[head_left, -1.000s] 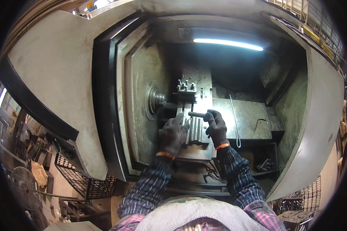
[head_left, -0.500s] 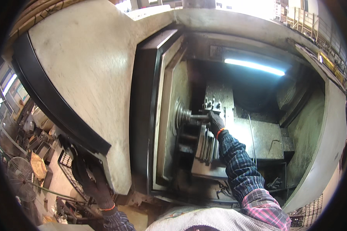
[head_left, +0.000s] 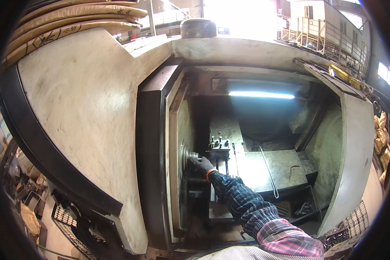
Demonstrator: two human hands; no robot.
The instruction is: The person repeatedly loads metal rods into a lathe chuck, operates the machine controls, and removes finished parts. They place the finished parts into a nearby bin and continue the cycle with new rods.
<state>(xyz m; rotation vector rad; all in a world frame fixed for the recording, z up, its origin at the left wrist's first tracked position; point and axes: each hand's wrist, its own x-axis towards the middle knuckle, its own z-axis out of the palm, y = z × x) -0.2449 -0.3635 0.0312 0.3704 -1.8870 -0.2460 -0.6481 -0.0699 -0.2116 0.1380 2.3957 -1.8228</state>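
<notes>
My right hand [head_left: 201,166], in a dark glove with an orange cuff, reaches into a lathe's enclosure. Its fingers are closed round the short, shiny end of a round metal bar [head_left: 196,155] at the spindle chuck [head_left: 185,159]; the glove hides part of the bar. Just right of the hand stands the tool post [head_left: 219,146] with several upright bolts on top. My left hand cannot be made out with certainty among the dark shapes under the open door's lower edge, at lower left.
The pale machine door [head_left: 80,108] with its black edge fills the left. A lamp tube [head_left: 262,94] glows inside. A bent metal rod [head_left: 269,173] lies across the sloped cover [head_left: 281,167]. Stacked brown sacks [head_left: 73,21] rise at upper left; grid baskets [head_left: 65,221] stand below.
My right hand has moved left along the bar to the chuck, and far less of the bar now sticks out. The head view has tilted up; my left hand no longer shows plainly.
</notes>
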